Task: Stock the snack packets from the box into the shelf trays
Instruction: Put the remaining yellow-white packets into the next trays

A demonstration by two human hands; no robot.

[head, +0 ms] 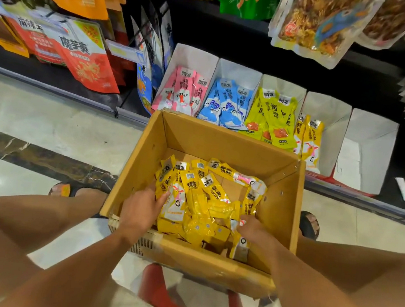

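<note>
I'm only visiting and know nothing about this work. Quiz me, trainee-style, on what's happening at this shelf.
1. True or false: the cardboard box is empty.
2. What colour are the packets that the left hand and right hand reach into? A pink, B blue, C yellow.
3. How many of the white shelf trays hold no packets?
Key: 1 false. 2 C. 3 one, the rightmost tray.

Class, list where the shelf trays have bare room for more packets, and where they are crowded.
Free: the end tray, right of the others, is bare; the fourth tray has room right of its few yellow packets. Crowded: trays of pink packets, blue packets, lime packets.
</note>
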